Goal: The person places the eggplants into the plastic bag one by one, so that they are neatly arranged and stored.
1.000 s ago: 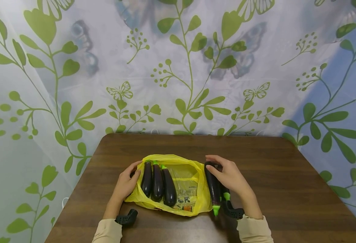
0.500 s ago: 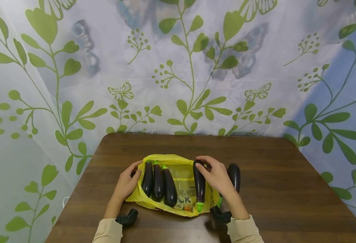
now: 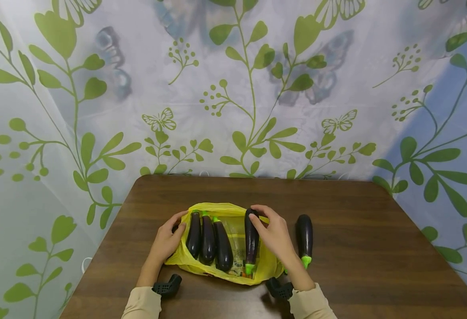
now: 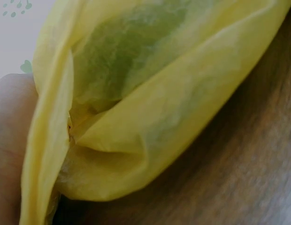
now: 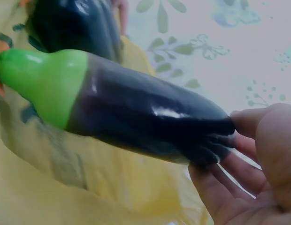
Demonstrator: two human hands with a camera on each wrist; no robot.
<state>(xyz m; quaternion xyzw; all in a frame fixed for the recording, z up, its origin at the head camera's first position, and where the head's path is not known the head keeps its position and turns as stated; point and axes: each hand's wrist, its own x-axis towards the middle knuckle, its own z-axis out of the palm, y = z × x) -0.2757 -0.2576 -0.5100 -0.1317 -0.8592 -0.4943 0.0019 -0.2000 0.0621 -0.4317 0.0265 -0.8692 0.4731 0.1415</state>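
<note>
A yellow plastic bag (image 3: pixel 217 207) lies with its mouth spread wide on the table. My left hand (image 3: pixel 167 239) holds its left edge, and the film (image 4: pixel 178 108) fills the left wrist view. Three dark eggplants (image 3: pixel 207 241) lie side by side in the bag's left half. Over the bag's right half, my right hand (image 3: pixel 275 235) pinches another eggplant (image 3: pixel 251 239) by its rounded end. Its green cap points towards me; the right wrist view shows this eggplant (image 5: pixel 150 110) between thumb and fingers. Whether it touches the bag's bottom I cannot tell.
One eggplant (image 3: pixel 305 235) lies on the brown table (image 3: pixel 360 248) right of the bag. A small green tip (image 3: pixel 285 271) shows beside my right forearm, the rest hidden. Black wrist devices (image 3: pixel 167 285) sit on both wrists. A leaf-patterned curtain hangs behind the table.
My right hand has carried the eggplant leftward from beside the bag to over its right half. The eggplant on the table's right has come into fuller view. My left hand stays put.
</note>
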